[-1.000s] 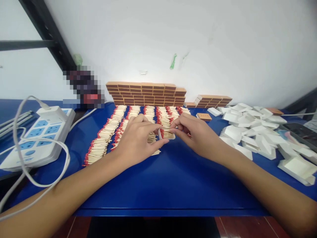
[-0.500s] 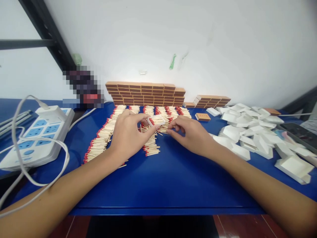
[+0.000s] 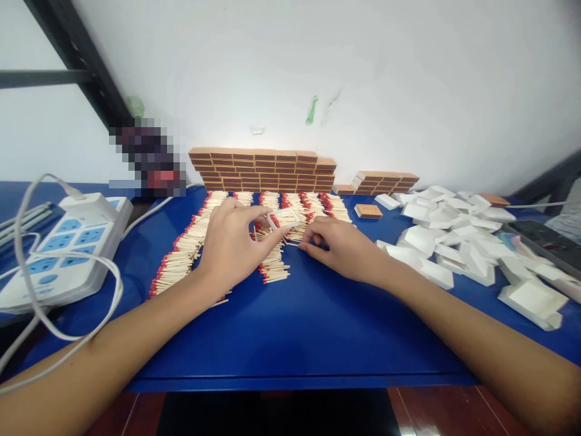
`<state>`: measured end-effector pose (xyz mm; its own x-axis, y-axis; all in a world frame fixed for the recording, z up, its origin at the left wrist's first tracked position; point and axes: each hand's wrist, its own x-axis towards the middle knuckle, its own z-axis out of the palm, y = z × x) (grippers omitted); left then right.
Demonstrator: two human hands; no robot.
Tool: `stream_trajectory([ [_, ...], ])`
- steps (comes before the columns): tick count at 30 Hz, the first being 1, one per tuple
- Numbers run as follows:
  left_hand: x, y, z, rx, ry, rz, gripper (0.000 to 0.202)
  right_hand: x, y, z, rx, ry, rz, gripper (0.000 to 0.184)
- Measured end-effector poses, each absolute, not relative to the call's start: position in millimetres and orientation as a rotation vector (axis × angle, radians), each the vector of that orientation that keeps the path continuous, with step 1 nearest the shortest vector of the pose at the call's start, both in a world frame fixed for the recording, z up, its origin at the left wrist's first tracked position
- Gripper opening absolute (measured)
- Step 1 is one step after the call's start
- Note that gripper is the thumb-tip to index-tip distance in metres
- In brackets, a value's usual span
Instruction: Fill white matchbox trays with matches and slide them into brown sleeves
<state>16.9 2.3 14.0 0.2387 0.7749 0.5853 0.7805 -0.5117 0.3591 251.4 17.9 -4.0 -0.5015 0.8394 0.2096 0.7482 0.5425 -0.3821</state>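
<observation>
My left hand (image 3: 233,242) holds a small white matchbox tray (image 3: 290,221) between thumb and fingers, above the matches. The tray is tilted, and some matches with red heads lie in it. Right beside it, my right hand (image 3: 336,247) is closed in a pinch at the edge of the match rows, its fingertips on the end of a pale match (image 3: 292,244). Whether more matches are in that pinch is hidden. Under and around both hands lie rows of loose red-headed matches (image 3: 181,263) on the blue table (image 3: 299,339).
Stacked brown matchboxes (image 3: 261,172) stand against the wall, with a lower stack (image 3: 385,183) to the right. One closed matchbox (image 3: 368,211) lies apart. White trays (image 3: 458,233) are heaped at right, near a dark phone (image 3: 544,242). A power strip (image 3: 77,248) and looped white cable sit left.
My right hand has shifted slightly toward me and left, still pinched. My left hand keeps the tray in nearly the same place. The whole view has shifted a little.
</observation>
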Motion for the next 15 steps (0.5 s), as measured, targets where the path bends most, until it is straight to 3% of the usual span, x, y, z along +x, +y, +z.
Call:
stream_trajectory([
  [15, 15.9, 3.3, 12.7, -2.489, -1.561, -1.100, 0.027, 264.9, 19.3, -4.1, -1.317, -2.478, 0.351, 0.014],
])
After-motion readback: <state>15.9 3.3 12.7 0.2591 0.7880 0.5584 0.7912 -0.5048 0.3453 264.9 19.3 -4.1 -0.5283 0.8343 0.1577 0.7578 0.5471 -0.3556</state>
